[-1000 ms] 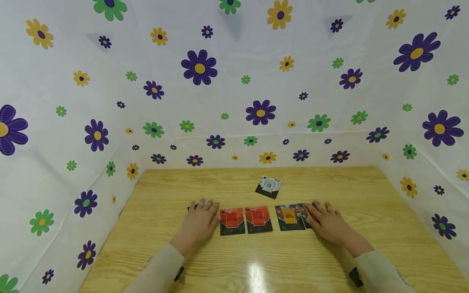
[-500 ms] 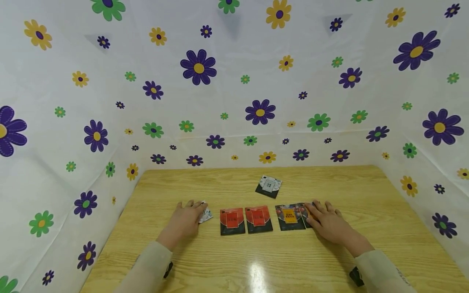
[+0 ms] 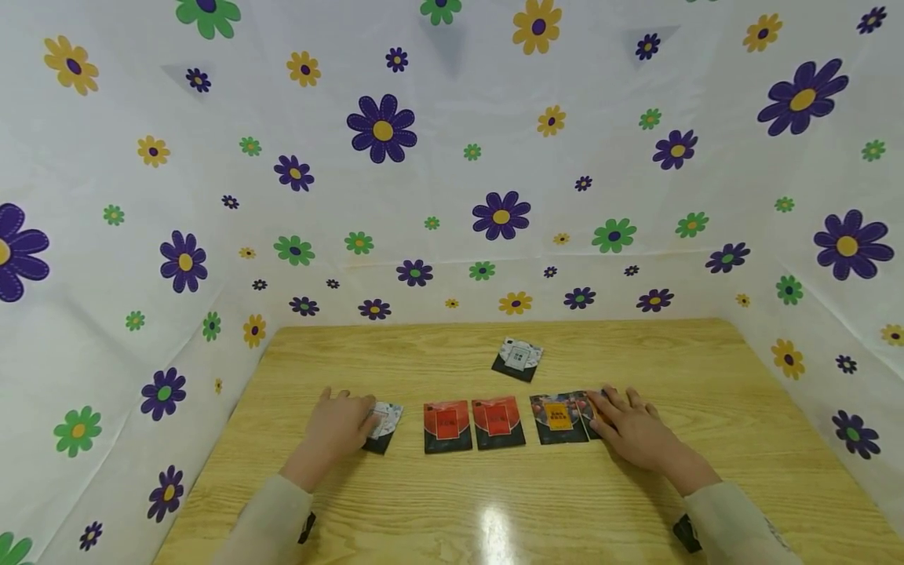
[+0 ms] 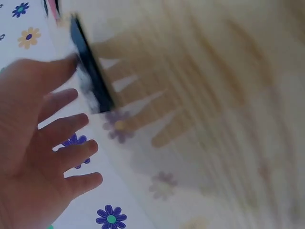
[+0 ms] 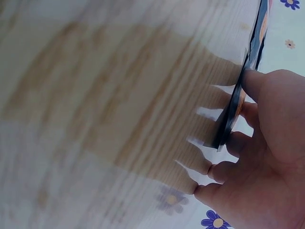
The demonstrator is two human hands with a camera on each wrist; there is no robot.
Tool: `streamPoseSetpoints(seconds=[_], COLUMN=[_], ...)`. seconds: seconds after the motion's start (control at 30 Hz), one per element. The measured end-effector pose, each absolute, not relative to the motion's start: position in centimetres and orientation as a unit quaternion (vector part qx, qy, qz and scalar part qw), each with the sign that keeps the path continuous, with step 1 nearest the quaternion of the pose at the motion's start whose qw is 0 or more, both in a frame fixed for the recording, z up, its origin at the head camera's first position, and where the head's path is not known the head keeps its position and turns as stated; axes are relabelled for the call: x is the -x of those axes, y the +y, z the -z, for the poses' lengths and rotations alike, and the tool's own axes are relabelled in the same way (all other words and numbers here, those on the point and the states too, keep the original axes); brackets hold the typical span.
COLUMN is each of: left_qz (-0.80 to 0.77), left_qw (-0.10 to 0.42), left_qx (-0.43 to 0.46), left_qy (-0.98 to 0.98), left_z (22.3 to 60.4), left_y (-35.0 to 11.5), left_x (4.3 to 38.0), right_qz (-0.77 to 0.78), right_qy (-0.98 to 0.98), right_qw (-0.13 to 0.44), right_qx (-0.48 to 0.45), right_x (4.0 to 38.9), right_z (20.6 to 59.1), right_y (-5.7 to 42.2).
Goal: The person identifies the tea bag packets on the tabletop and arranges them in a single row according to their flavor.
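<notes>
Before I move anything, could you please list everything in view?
White-topped packets: two, white and black, one at back, one leftmost.
Red packets: two, red and black, side by side, centre.
Orange-labelled packets: two, orange and dark, right of red pair, one partly covered.
Table: one, yellowish, under the packets.
Floral cloth: count unclear, white, behind and beside the table.
Dark pieces: two, black, foreground, unidentifiable.
Left hand: one, bare, touching the leftmost packet.
Right hand: one, bare, on the rightmost packet.
Sleeves: two, pale, on both arms.
</notes>
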State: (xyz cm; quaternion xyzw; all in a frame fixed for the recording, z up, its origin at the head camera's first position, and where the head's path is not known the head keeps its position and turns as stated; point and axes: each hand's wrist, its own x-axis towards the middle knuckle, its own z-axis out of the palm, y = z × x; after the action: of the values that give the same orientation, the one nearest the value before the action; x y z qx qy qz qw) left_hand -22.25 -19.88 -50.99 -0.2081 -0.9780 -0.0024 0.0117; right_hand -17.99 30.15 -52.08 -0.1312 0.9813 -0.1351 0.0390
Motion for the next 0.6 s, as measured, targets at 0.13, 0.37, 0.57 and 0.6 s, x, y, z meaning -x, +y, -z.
streamPoseSetpoints(seconds=[0.13,0.37,0.57,0.6], left_qz=[0.048,0.065,0.069,0.071], left_qw=[-0.037,-0.062,-0.043,-0.044], left_qx=[0.218,0.200,0.195,0.193], left_qy=[-0.974,-0.976,-0.977,-0.978], left_z=[51.0,51.6,52.1,52.1], left_y=[-21.2,-21.4,-21.1,-21.1], left_x=[21.6,20.9,20.2,20.1], right_qz=[0.133,0.134,0.137,0.136], right_qy=[0.982,0.981,0.981,0.981], right_qw=[0.039,0.043,0.048,0.048], right_qx=[0.131,0.131,0.131,0.132], right_x=[18.1,18.1,18.1,18.0], right_z=[52.1,52.1,52.1,52.0], right_y=[30.1,30.2,30.1,30.1])
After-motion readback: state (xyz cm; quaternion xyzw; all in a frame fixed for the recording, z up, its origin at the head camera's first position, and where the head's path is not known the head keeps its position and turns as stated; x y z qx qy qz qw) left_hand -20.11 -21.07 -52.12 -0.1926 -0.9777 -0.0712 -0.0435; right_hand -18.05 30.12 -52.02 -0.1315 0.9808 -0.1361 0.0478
